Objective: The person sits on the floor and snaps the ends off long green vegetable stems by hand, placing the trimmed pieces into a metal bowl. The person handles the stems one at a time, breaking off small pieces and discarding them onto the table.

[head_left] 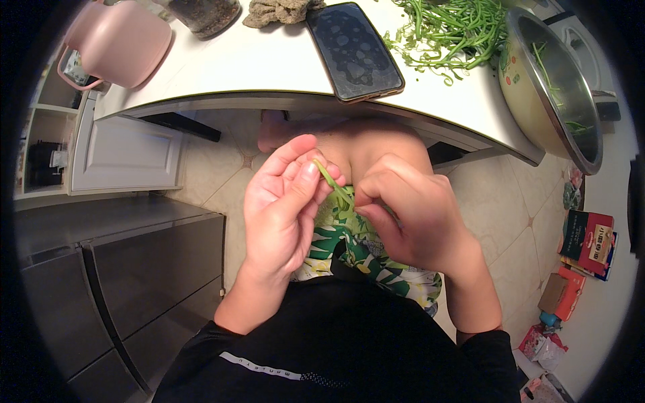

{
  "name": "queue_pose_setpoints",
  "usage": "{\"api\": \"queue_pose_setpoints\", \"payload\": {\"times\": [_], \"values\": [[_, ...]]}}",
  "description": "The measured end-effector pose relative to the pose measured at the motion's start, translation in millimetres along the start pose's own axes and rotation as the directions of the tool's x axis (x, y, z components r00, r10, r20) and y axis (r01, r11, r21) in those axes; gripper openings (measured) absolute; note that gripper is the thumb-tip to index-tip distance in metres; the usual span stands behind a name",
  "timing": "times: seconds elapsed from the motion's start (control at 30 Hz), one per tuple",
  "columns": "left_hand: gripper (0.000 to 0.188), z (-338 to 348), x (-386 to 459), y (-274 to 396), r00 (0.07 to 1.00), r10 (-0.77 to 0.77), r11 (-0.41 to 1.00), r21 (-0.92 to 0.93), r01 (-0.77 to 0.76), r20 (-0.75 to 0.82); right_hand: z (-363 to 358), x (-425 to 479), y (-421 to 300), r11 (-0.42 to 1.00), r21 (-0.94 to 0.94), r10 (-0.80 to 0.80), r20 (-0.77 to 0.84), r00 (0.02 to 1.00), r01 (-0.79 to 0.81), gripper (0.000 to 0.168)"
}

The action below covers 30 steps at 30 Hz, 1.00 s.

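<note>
Between thumb and fingers my left hand pinches the upper end of a thin green vegetable stem, held above my lap. My right hand is at the stem's lower end, thumb and index finger closed together there; whether they grip it is hard to see. A heap of green stems with curly tendrils lies on the white table. At the table's right side a large metal bowl, tilted in this view, has a few green pieces inside.
A smartphone lies at the table's near edge, with a crumpled brown cloth behind it. A pink pitcher and a dark jar stand at the left. A dark grey cabinet is on my left; boxes are at the right wall.
</note>
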<state>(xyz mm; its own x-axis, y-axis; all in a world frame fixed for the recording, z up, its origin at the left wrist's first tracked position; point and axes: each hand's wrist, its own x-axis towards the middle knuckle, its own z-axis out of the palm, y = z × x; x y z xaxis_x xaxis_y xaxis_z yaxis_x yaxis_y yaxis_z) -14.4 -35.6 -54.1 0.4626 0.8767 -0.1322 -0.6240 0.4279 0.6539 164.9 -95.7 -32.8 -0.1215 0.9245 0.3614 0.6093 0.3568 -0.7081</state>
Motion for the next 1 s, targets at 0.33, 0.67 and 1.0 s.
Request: {"api": "queue_pose_setpoints", "payload": {"times": [0.33, 0.67, 1.0], "values": [[0.029, -8, 7, 16, 0.987, 0.137, 0.99, -0.025, -0.14, -0.088, -9, -11, -2, 0.99, 0.127, 0.058, 0.014, 0.998, -0.059, 0.014], [0.028, -9, 10, 26, 0.988, 0.14, 0.99, -0.02, -0.141, -0.071, -39, 11, -14, 0.957, 0.277, 0.037, -0.394, 0.918, 0.08, 0.007], [0.026, 12, 4, 25, 0.998, 0.067, 0.985, -0.157, -0.068, -0.013, -47, 48, 7, 0.965, -0.216, -0.006, -0.584, 0.812, -0.148, 0.009]]}}
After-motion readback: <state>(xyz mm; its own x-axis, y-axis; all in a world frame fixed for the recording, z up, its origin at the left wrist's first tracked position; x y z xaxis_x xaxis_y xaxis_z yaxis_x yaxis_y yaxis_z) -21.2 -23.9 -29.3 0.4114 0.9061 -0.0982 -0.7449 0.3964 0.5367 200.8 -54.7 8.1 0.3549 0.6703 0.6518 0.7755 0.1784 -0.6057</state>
